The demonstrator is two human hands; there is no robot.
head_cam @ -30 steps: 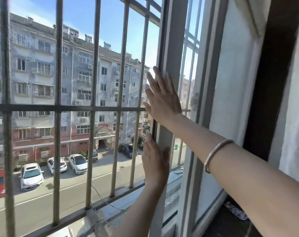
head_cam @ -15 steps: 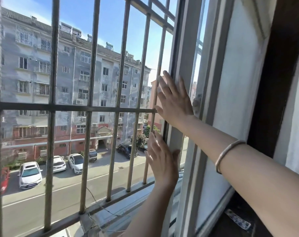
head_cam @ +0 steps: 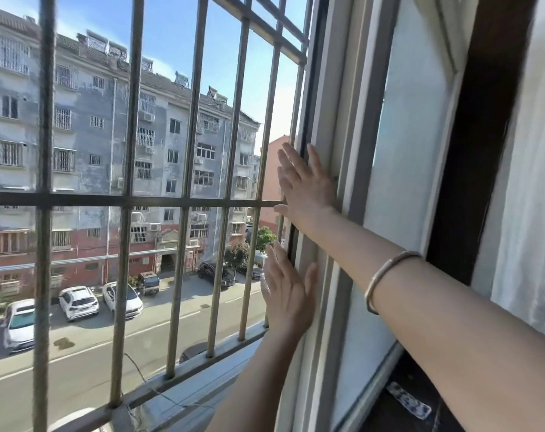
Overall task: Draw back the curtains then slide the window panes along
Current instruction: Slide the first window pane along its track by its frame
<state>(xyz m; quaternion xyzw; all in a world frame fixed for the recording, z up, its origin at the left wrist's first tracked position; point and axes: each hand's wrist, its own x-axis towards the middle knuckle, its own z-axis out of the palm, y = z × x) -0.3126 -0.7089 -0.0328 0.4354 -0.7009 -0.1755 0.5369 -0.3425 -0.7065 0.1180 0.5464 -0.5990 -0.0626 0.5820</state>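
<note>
Both hands flat and open against the edge of the window pane (head_cam: 319, 120), nothing gripped: there's no handle on that upright, so palm pressure is the way to shove it sideways. Right hand (head_cam: 307, 188) sits high, left hand (head_cam: 288, 294) low, which probably keeps the sash square in its track so it doesn't bind. The pane is now at the right side of the opening, stacked against the other pane (head_cam: 411, 169). The curtain (head_cam: 529, 194) is bunched at the far right, already drawn. Bars (head_cam: 190, 201) are fully exposed.

Versus a second ago: the pane edge and both hands have moved right, the gap is wider, and more bars and street show unglazed. Nearly at end of travel, I'd say.
</note>
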